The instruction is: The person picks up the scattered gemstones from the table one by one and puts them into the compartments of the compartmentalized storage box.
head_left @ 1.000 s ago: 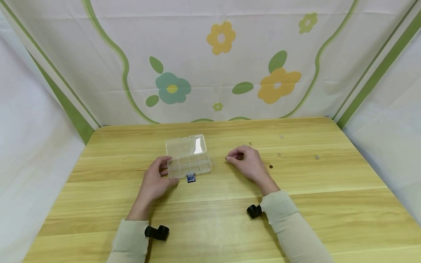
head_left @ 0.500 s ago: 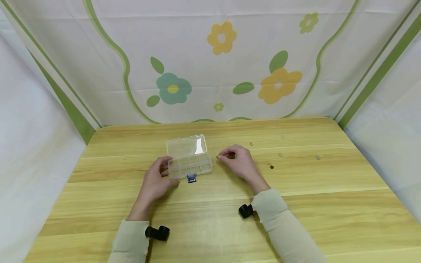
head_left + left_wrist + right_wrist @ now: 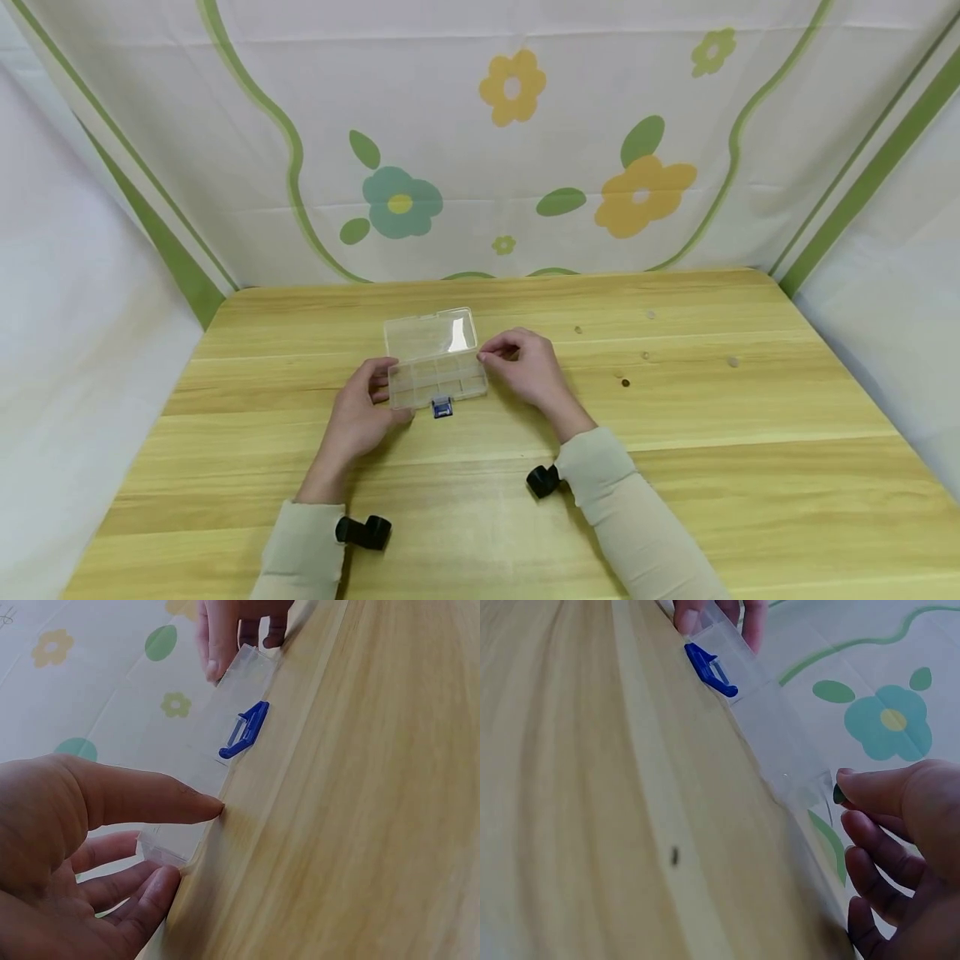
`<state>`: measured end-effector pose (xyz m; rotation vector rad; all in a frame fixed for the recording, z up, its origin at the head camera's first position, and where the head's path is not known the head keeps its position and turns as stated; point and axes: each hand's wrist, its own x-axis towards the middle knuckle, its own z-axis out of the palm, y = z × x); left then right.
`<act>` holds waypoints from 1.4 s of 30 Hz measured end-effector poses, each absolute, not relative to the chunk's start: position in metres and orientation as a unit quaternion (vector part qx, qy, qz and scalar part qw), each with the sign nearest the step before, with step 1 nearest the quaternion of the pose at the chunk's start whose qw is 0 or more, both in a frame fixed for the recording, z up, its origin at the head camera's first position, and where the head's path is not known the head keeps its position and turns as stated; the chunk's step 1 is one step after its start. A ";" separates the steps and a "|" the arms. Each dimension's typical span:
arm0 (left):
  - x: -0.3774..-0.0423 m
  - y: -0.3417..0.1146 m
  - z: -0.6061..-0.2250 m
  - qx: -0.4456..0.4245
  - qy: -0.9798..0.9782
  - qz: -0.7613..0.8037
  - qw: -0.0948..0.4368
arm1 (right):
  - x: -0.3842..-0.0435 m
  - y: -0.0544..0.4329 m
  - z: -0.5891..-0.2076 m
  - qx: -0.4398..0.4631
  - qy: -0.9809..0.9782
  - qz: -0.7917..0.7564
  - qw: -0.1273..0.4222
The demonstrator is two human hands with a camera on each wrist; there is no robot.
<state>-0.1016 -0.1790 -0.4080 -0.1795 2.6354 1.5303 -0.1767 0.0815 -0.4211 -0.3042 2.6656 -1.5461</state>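
A clear plastic compartment box point(image 3: 438, 382) with a blue latch point(image 3: 442, 407) lies on the table, its clear lid point(image 3: 427, 336) swung back. My left hand point(image 3: 366, 410) grips the box's left end, thumb at the front edge and fingers round the side. At the opposite end, my right hand point(image 3: 525, 367) is close over the right rim. In the right wrist view, its thumb and forefinger pinch a small dark green piece point(image 3: 838, 794), partly covered by the fingertips. Its other fingers are loosely curled. The compartments look see-through.
Several small roundish pieces lie on the wooden table point(image 3: 465, 500) to the right, among them a dark one point(image 3: 626, 383) and a pale grey one point(image 3: 732, 362). A flowered cloth point(image 3: 450, 150) hangs behind the table's far edge.
My right hand has moved left, from the table beside the box to its right rim, still pinching. The left hand keeps its hold on the box's left end.
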 end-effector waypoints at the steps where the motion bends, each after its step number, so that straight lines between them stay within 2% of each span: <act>1: -0.102 -0.179 -0.408 -0.058 0.862 0.501 0.044 | -0.177 0.081 -0.422 -0.101 0.860 -0.500 0.022; 13: -0.102 -0.179 -0.410 -0.060 0.862 0.501 0.045 | -0.175 0.075 -0.423 -0.126 0.853 -0.506 0.019; 42: -0.103 -0.179 -0.409 -0.062 0.862 0.502 0.047 | -0.180 0.090 -0.423 -0.108 0.858 -0.501 0.029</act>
